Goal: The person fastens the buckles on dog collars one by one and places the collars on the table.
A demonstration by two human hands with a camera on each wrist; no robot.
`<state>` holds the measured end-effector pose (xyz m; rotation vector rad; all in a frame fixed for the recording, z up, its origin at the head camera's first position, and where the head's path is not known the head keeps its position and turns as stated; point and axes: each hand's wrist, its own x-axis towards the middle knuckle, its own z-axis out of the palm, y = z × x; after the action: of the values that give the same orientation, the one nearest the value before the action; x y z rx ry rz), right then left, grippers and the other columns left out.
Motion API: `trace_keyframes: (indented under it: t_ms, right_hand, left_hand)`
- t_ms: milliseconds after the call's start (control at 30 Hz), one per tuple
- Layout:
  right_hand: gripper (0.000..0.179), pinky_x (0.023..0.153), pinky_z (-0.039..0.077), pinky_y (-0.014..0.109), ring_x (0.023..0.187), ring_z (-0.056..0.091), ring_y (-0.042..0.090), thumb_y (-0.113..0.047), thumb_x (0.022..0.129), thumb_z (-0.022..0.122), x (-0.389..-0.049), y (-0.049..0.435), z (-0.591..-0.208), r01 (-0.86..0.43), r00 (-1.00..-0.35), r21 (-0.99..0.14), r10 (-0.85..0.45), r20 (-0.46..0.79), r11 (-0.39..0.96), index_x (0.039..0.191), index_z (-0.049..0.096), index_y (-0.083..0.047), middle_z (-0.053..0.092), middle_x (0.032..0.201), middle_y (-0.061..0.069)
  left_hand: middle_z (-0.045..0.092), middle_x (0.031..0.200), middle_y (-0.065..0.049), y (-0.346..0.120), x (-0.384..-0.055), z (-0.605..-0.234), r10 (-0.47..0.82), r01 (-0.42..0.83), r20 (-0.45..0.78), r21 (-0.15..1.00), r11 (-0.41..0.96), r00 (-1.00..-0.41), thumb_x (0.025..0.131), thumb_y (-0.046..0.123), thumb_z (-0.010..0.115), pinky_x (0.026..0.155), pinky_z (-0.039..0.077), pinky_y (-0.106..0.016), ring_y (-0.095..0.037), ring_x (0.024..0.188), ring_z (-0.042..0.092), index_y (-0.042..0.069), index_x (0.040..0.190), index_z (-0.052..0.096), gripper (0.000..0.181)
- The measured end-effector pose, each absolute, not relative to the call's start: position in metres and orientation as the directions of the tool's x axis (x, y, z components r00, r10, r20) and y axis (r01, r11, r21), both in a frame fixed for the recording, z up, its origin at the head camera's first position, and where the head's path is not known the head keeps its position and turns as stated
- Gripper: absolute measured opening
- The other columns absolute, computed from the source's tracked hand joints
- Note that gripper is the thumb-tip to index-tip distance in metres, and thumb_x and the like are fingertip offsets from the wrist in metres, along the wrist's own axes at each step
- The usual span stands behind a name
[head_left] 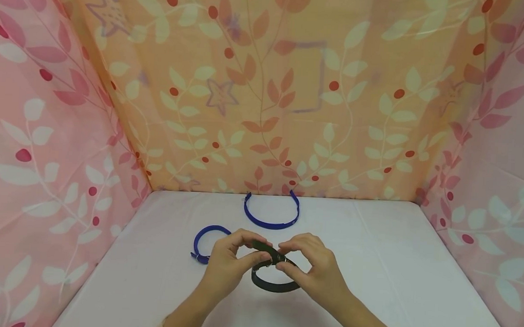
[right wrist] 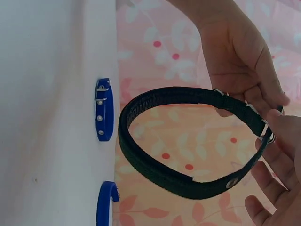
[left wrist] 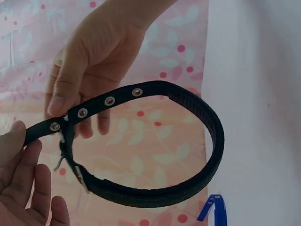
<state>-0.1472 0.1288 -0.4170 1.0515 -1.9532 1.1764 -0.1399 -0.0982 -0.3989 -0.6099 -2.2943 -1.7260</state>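
Observation:
A dark green buckle collar (head_left: 274, 287) with metal eyelets is held up in a loop above the table between both hands. My left hand (head_left: 227, 265) pinches the strap's free end between thumb and fingers, as the left wrist view shows. The right hand (head_left: 320, 273) grips the collar beside the metal buckle (right wrist: 265, 131), thumb on one side and fingers behind. In the left wrist view the strap runs past the buckle, with a row of eyelets (left wrist: 109, 100) along the loop. Loose threads hang near the buckle.
A buckled blue collar (head_left: 195, 243) lies on the white table (head_left: 151, 276), left of my hands and partly behind the left one. Another blue collar (head_left: 271, 226), unfastened and curved, lies by the far edge. Patterned cloth walls (head_left: 263, 134) stand at the back and sides.

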Motion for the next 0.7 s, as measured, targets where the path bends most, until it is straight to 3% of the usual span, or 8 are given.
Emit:
trace_keyframes:
  t_ms: [233,333,567,700]
  right_hand:
    - [0.036,0.097,0.044,0.028,0.104,0.063,0.011,-0.018,0.078,0.091,-0.152,0.135,-0.417,-0.806,-0.579,-0.456,-0.341,0.741,0.377,0.108,0.072,-0.021,0.072,0.104,-0.012]
    - [0.035,0.098,0.043,0.029,0.108,0.062,0.010,-0.022,0.079,0.090,-0.151,0.135,-0.418,-0.794,-0.597,-0.466,-0.350,0.722,0.391,0.108,0.072,-0.024,0.070,0.106,-0.014]
    - [0.033,0.099,0.041,0.031,0.101,0.063,0.013,-0.015,0.079,0.089,-0.147,0.128,-0.415,-0.872,-0.466,-0.363,-0.333,0.820,0.328,0.107,0.072,-0.021,0.071,0.101,-0.010]
    - [0.034,0.097,0.042,0.029,0.098,0.062,0.017,-0.007,0.073,0.090,-0.147,0.127,-0.414,-0.884,-0.437,-0.351,-0.276,0.856,0.309,0.101,0.074,-0.018,0.072,0.096,-0.007]
  left_hand:
    - [0.077,0.100,0.003,-0.102,-0.142,-0.393,0.131,0.468,0.452,0.873,0.137,-0.882,0.085,0.016,0.083,0.094,0.052,-0.035,-0.021,0.100,0.066,0.019,0.106,0.075,0.023]
    - [0.077,0.099,0.005,-0.100,-0.141,-0.394,0.148,0.458,0.438,0.875,0.157,-0.887,0.086,0.020,0.083,0.094,0.051,-0.038,-0.020,0.099,0.066,0.022,0.105,0.075,0.021]
    - [0.076,0.099,0.010,-0.093,-0.139,-0.403,0.223,0.486,0.444,0.853,0.190,-0.868,0.086,0.024,0.083,0.089,0.050,-0.034,-0.017,0.098,0.065,0.026,0.106,0.074,0.022]
    - [0.075,0.105,0.012,-0.090,-0.140,-0.406,0.246,0.481,0.430,0.850,0.215,-0.869,0.086,0.025,0.083,0.090,0.050,-0.035,-0.016,0.103,0.065,0.029,0.111,0.072,0.028]
